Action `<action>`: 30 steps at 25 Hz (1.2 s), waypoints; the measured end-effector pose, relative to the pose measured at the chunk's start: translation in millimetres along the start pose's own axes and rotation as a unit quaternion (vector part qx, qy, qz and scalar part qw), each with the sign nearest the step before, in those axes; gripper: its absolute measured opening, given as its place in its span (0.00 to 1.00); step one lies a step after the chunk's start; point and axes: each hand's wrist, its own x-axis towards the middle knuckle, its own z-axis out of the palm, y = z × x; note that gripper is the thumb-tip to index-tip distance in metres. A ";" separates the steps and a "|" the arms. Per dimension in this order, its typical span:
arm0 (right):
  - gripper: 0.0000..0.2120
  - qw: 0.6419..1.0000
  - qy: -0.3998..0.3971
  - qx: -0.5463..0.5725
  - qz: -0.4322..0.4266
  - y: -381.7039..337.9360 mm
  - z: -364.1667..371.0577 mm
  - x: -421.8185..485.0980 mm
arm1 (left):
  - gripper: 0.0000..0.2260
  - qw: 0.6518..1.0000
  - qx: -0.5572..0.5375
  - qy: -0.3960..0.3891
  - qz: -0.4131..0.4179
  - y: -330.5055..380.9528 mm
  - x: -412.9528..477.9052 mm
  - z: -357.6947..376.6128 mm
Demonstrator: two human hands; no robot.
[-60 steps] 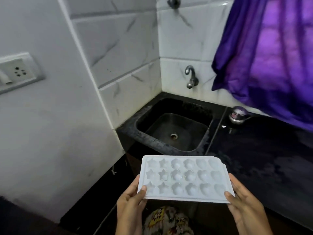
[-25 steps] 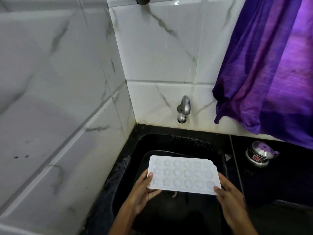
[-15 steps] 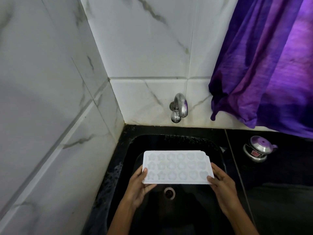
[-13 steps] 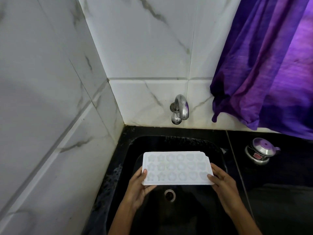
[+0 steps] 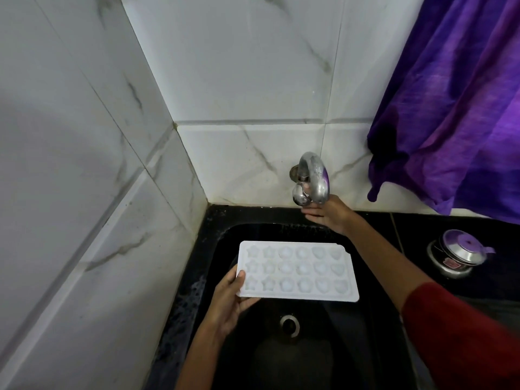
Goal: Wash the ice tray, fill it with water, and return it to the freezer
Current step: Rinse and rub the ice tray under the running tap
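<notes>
Over sink (image 5: 213, 218) | left hand (image 5: 228, 302) fingers (image 5: 239, 277) clamp ice tray (image 5: 298, 271) edge | right hand (image 5: 329, 213) at tap (image 5: 312, 175), fingers unclear

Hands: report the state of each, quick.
Left hand: holding the white plastic ice tray by its left end.
Right hand: at the silver metal tap; grip cannot be told.

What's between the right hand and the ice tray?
Head view: only bare black sink rim between right hand and ice tray; nothing else.

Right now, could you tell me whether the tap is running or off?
Off: no stream falls from the tap toward the ice tray, though the right hand is up at it.
</notes>
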 end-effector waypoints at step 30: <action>0.05 0.986 0.023 0.159 0.040 -7.8 2.1 47.3 | 0.10 0.999 -0.015 -0.009 -0.029 -11.5 -8.6 -4.3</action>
